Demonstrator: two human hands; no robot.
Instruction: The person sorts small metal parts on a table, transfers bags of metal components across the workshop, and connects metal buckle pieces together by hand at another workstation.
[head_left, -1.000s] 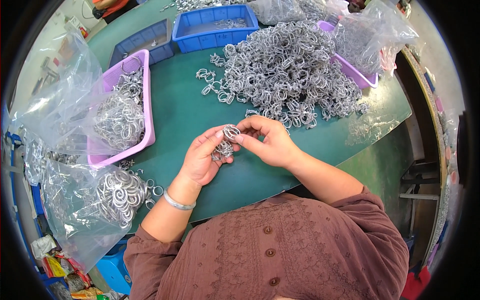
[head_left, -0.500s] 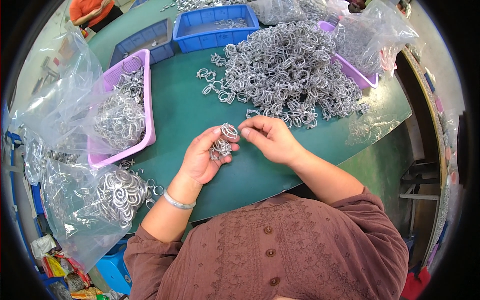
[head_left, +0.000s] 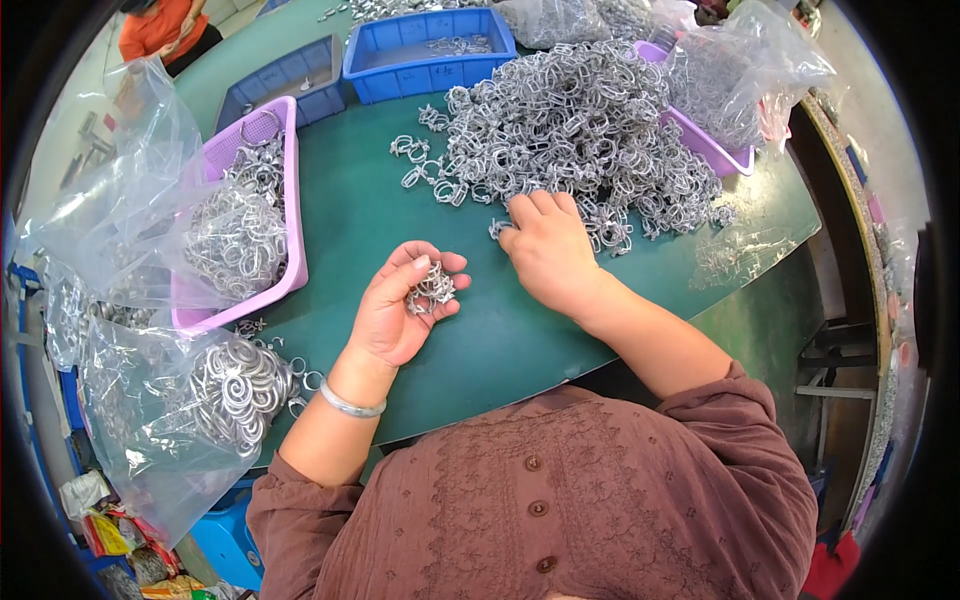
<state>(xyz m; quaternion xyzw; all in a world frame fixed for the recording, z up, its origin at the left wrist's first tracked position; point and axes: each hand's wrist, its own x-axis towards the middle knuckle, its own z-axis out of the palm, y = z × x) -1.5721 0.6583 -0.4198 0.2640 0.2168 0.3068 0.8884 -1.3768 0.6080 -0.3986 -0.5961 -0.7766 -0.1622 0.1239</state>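
Observation:
Small silver-grey metal parts (head_left: 432, 289) sit in the cupped palm of my left hand (head_left: 392, 305), its fingers curled round them and the thumb resting across the top. Up and to the right, my right hand (head_left: 556, 252) reaches the near edge of a big heap of ring-shaped metal pieces (head_left: 575, 130). Its fingers are bent down and pressed together; the back of the hand hides whatever is in them. One small metal piece (head_left: 498, 229) shows just left of its fingertips.
A purple basket (head_left: 297, 200) of metal parts in plastic stands at left, near a clear bag (head_left: 130, 400) and loose metal rings (head_left: 240, 385). Blue trays (head_left: 430, 80) lie at the back of the green table (head_left: 350, 170). Another person (head_left: 160, 35) is at far left.
My right hand has moved from beside the left hand up to the heap's edge. The oval metal piece at my left fingertips is gone from there; the other parts remain in the palm.

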